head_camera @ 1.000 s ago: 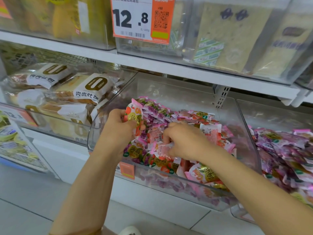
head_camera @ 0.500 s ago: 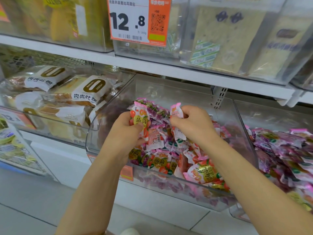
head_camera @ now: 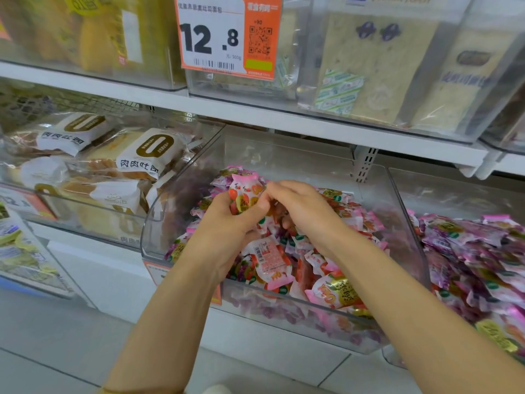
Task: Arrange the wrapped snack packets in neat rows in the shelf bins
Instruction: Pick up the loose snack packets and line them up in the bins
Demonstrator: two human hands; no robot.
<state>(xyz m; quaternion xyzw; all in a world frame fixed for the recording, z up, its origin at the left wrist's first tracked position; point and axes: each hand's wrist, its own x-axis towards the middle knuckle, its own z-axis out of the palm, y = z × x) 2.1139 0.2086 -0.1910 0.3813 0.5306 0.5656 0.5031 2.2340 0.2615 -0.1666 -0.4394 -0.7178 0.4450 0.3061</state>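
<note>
Gripping a bunch of pink snack packets above the clear bin, the left hand curls tight. The right hand curls too, its hold hidden — slippery wrappers could slide out and spill.

Orange-and-white price tag on clear upper bin reading 12.8, 元/500g, bread wrapper printed 肉肉吐司

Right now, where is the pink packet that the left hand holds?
The pink packet is near the centre of the head view, gripped by the left hand above the middle clear bin, with the right hand close on its right.
</note>
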